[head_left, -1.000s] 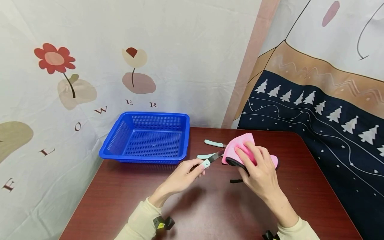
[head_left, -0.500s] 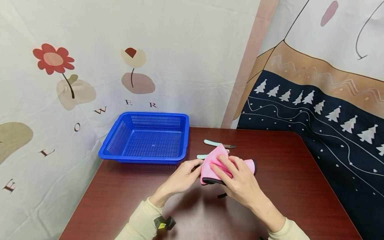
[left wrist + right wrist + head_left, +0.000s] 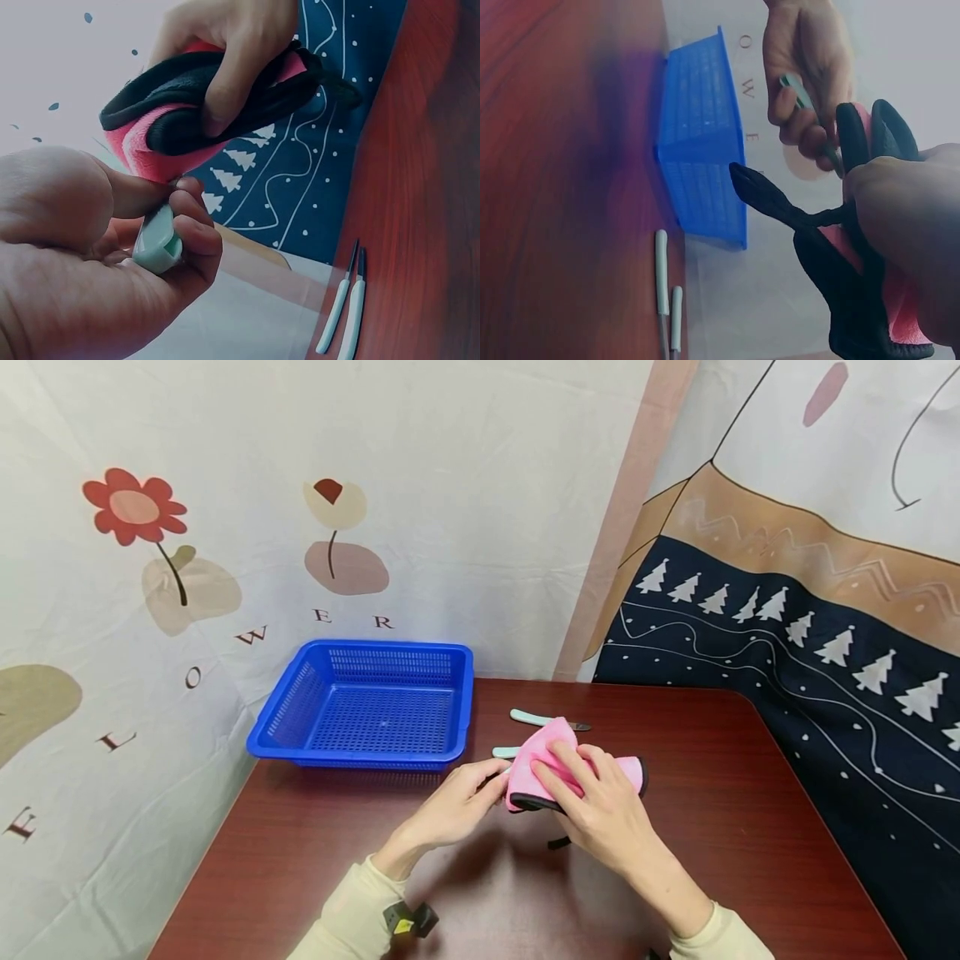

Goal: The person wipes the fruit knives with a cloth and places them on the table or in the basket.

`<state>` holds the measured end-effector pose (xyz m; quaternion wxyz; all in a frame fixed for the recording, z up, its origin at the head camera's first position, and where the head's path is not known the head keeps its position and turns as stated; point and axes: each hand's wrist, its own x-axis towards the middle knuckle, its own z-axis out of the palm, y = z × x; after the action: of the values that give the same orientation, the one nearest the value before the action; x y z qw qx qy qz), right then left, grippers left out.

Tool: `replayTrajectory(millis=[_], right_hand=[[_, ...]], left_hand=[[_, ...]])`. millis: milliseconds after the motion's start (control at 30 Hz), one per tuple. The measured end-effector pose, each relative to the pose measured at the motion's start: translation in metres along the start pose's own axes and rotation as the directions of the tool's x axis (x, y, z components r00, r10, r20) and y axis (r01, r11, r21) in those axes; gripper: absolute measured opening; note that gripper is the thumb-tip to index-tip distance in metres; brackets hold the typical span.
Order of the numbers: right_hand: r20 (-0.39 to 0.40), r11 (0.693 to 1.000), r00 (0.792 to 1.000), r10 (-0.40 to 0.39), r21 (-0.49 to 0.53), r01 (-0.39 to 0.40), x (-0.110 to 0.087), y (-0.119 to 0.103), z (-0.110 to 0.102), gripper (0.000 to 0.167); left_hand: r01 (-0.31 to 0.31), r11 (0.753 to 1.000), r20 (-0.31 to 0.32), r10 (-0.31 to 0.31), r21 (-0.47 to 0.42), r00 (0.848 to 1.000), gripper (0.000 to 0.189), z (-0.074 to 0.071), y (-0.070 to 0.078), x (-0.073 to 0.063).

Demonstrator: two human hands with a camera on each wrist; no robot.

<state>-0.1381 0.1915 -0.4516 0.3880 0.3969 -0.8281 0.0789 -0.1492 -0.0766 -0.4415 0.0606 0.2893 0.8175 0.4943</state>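
My left hand grips a knife by its mint-green handle, held up over the table. My right hand pinches a folded pink cloth with black edging around the knife's blade, close to the left fingers. The cloth hides most of the blade; in the right wrist view a short bit of it shows beside the left fingertips. A black loop dangles from the cloth. Two more mint-handled knives lie behind the hands: a far one and a nearer one, partly covered by the cloth.
A blue perforated basket stands at the back left of the dark red wooden table. Behind it hangs a pale printed cloth backdrop, with a navy tree-patterned part at the right.
My right hand has drawn the cloth leftward along the blade toward the handle, then shifted slightly back right. The far knife's blade is now uncovered. My left hand has stayed put.
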Motion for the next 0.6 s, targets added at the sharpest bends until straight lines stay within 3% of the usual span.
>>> replayTrajectory(millis=[300, 600], right_hand=[[-0.005, 0.998, 0.998, 0.061, -0.008, -0.061, -0.005, 0.016, -0.006, 0.068], [-0.032, 0.995, 0.995, 0.095, -0.014, -0.095, -0.01, 0.03, -0.008, 0.064]], left_hand=[[0.015, 0.999, -0.004, -0.016, -0.036, 1.0, 0.027, 0.001, 0.0, 0.001], [0.035, 0.999, -0.002, -0.035, -0.014, 0.999, 0.026, 0.001, 0.001, 0.0]])
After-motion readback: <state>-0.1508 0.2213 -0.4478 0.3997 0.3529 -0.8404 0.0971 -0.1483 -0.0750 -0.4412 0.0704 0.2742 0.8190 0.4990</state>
